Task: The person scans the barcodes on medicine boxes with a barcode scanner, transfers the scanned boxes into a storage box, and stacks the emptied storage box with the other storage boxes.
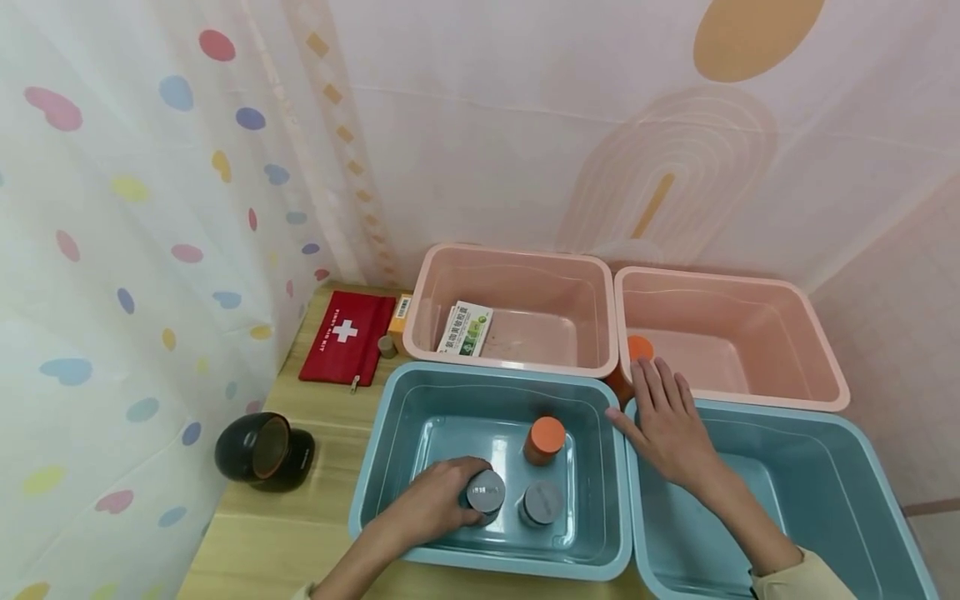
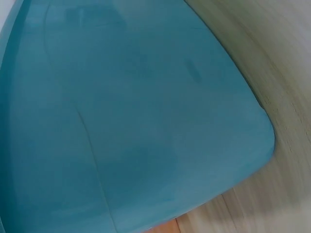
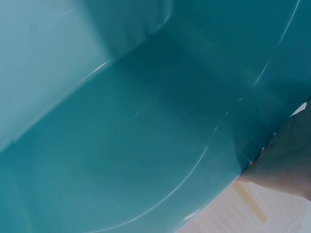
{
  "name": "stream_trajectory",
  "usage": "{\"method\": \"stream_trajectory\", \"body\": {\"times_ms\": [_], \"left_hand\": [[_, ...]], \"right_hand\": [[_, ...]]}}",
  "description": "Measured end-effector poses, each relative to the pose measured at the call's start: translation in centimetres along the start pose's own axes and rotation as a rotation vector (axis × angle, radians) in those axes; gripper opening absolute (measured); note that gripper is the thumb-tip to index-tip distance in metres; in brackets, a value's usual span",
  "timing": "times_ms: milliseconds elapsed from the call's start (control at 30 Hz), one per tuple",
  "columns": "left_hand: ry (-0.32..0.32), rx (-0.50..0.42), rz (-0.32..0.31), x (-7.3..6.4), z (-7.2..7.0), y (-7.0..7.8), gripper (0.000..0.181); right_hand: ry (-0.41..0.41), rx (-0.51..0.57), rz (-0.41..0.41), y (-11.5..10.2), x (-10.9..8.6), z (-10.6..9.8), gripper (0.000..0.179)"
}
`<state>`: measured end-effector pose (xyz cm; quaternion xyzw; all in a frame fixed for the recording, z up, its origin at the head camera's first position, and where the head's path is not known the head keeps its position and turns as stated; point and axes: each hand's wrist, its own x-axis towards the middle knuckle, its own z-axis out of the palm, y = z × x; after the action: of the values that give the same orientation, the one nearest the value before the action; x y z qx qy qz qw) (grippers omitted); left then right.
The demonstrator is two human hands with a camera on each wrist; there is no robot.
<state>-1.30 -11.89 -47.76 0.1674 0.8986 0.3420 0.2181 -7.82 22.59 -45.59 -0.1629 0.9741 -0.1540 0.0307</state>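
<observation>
My left hand (image 1: 438, 500) reaches into the left blue bin (image 1: 491, 569) and grips a grey-lidded jar (image 1: 486, 492) by its side, thumb and fingers around it. Close by in that bin are a second grey-lidded jar (image 1: 542, 503) and an orange-capped bottle (image 1: 545, 439). Over the far rim of the right blue bin (image 1: 757, 410) lies my right hand (image 1: 667, 425), its fingers straight and thumb spread. Its fingertips overlap another orange cap (image 1: 640, 347) at the right pink bin's corner. In the right wrist view, part of the hand (image 3: 286, 160) shows at the rim; the left wrist view shows only bin wall.
A white and green box (image 1: 465, 329) lies in the left pink bin (image 1: 517, 364); the right pink bin (image 1: 750, 396) adjoins it. On the wooden table (image 1: 330, 542) are a red first-aid pouch (image 1: 347, 337), a small brownish cylinder (image 1: 387, 347), an orange box (image 1: 401, 319) and a black rounded object (image 1: 262, 450).
</observation>
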Motion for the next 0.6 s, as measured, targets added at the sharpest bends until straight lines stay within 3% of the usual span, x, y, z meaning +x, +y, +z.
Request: {"method": "stream_trajectory", "body": {"times_ms": [200,367,433,600], "left_hand": [[0.098,-0.144,-0.034,-1.0,-1.3,0.0,0.059],[0.2,-0.261,-0.034,-2.8,-3.2,0.0,0.062],[0.244,-0.334,0.015,-3.7,-4.1,-0.2,0.059],[0.399,-0.53,0.222,-6.5,-6.6,-0.8,0.057]], "right_hand": [[-0.012,0.005,0.005,-0.1,0.1,-0.1,0.089],[-0.005,0.007,0.007,-0.2,0.2,0.0,0.089],[0.0,0.008,0.005,-0.1,0.2,0.0,0.089],[0.009,0.008,0.001,0.0,0.0,0.2,0.088]]}}
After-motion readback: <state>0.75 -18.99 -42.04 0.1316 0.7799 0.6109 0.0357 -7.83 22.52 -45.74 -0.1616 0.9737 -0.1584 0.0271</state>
